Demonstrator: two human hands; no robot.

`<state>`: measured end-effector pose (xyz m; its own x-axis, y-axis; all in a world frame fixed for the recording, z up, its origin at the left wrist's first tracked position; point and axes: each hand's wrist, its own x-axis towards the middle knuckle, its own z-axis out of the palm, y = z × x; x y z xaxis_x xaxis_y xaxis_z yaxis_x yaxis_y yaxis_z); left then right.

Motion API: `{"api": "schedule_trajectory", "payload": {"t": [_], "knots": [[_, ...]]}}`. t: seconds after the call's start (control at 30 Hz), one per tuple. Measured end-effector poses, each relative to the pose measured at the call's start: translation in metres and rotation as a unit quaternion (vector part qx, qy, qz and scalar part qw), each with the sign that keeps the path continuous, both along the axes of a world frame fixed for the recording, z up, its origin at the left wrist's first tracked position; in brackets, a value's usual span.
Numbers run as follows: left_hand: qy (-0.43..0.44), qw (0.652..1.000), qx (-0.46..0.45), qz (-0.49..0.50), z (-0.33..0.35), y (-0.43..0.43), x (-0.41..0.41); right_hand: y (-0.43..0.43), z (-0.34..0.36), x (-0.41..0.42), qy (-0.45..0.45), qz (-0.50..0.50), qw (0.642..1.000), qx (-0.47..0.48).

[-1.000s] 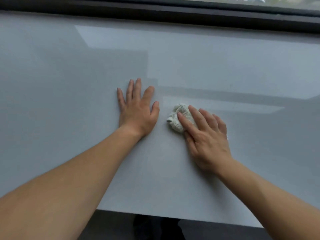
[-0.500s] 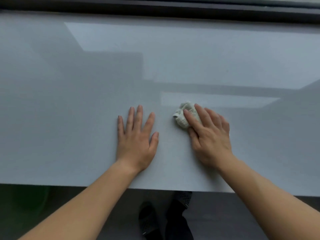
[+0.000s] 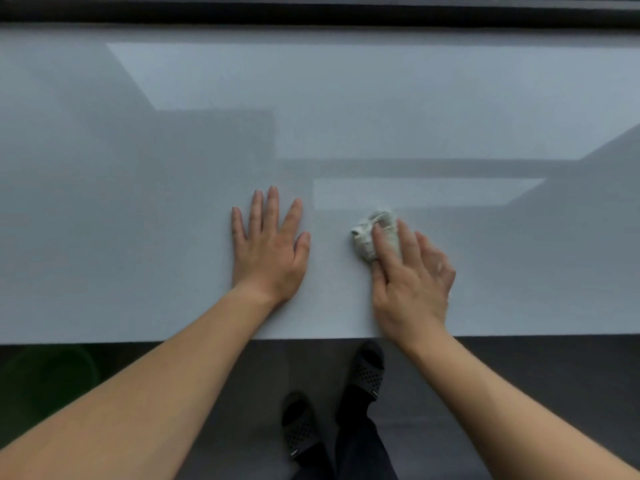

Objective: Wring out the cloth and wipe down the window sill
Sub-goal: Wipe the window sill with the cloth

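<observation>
A wide pale grey window sill fills most of the view. A small crumpled white cloth lies on it right of centre. My right hand presses down on the cloth, fingers spread over its near side, so part of it is hidden. My left hand rests flat on the sill to the left of the cloth, palm down and fingers apart, holding nothing. A hand's width of bare sill separates the two hands.
A dark window frame runs along the sill's far edge. The sill's front edge crosses below my wrists. Below it are dark floor, my feet in black perforated slippers, and a dim green bucket at the lower left.
Both hands have drawn back toward the sill's front edge, the right hand dragging the cloth with it. The view has tilted down, revealing more floor and my feet.
</observation>
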<state>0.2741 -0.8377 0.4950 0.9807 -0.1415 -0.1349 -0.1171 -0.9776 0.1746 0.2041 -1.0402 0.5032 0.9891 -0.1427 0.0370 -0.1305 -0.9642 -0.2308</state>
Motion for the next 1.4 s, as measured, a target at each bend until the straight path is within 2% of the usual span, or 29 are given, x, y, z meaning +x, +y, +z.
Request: {"api": "schedule_trajectory", "payload": {"t": [0.1, 0.2, 0.27, 0.37, 0.43, 0.57, 0.63, 0.67, 0.73, 0.8, 0.83, 0.87, 1.0, 1.07, 1.2, 1.23, 1.33, 1.4], "knots": [[0.001, 1.0, 0.0, 0.002, 0.0, -0.001, -0.001, 0.021, -0.007, -0.039, -0.008, 0.126, 0.991, -0.033], [0.005, 1.0, -0.002, 0.002, 0.002, -0.002, -0.001, -0.005, -0.007, -0.04, 0.005, 0.212, 0.976, -0.045], [0.016, 1.0, -0.001, -0.001, 0.004, -0.002, 0.0, -0.034, -0.004, -0.024, 0.013, 0.174, 0.983, -0.047], [0.016, 1.0, 0.022, 0.001, 0.009, -0.007, 0.004, -0.068, 0.002, 0.003, 0.027, 0.008, 1.0, -0.003], [0.002, 1.0, 0.016, -0.004, 0.012, -0.021, 0.01, -0.061, 0.0, 0.001, 0.01, -0.024, 1.0, -0.008], [-0.006, 0.998, -0.06, 0.005, 0.013, -0.059, 0.042, -0.062, -0.006, -0.026, -0.012, 0.173, 0.984, -0.045], [0.006, 0.996, -0.079, 0.039, 0.009, -0.073, 0.062, -0.089, -0.004, -0.006, -0.004, 0.223, 0.973, -0.051], [0.012, 0.995, -0.078, 0.063, 0.007, -0.079, 0.07, -0.101, -0.003, 0.011, 0.002, 0.204, 0.977, -0.054], [0.01, 0.993, -0.057, 0.107, 0.001, -0.087, 0.078, -0.116, -0.001, 0.052, 0.024, 0.09, 0.995, -0.032], [-0.001, 0.993, -0.027, 0.118, -0.003, -0.093, 0.079, -0.111, -0.002, 0.083, 0.037, -0.026, 0.999, 0.002], [-0.006, 0.993, -0.018, 0.115, -0.004, -0.093, 0.077, -0.101, -0.003, 0.087, 0.042, -0.042, 0.998, -0.003], [-0.009, 0.994, -0.014, 0.111, -0.004, -0.093, 0.076, -0.09, -0.005, 0.085, 0.042, -0.018, 0.999, -0.015], [-0.017, 0.993, -0.009, 0.112, -0.001, -0.093, 0.076, -0.096, -0.003, 0.079, 0.038, 0.184, 0.982, -0.033], [-0.015, 0.993, -0.006, 0.114, 0.0, -0.095, 0.077, -0.122, -0.003, 0.111, 0.042, 0.181, 0.982, -0.032], [-0.014, 0.993, 0.002, 0.116, -0.001, -0.096, 0.077, -0.123, -0.003, 0.168, 0.06, -0.008, 0.998, -0.005], [-0.014, 0.993, 0.004, 0.117, 0.0, -0.096, 0.077, -0.112, -0.003, 0.167, 0.061, 0.0, 0.998, -0.011], [-0.016, 0.993, 0.005, 0.12, 0.001, -0.098, 0.077, -0.098, -0.003, 0.148, 0.045, 0.149, 0.987, -0.033], [-0.015, 0.993, 0.005, 0.118, 0.002, -0.098, 0.077, -0.114, -0.001, 0.156, 0.05, 0.196, 0.979, -0.032]]}}
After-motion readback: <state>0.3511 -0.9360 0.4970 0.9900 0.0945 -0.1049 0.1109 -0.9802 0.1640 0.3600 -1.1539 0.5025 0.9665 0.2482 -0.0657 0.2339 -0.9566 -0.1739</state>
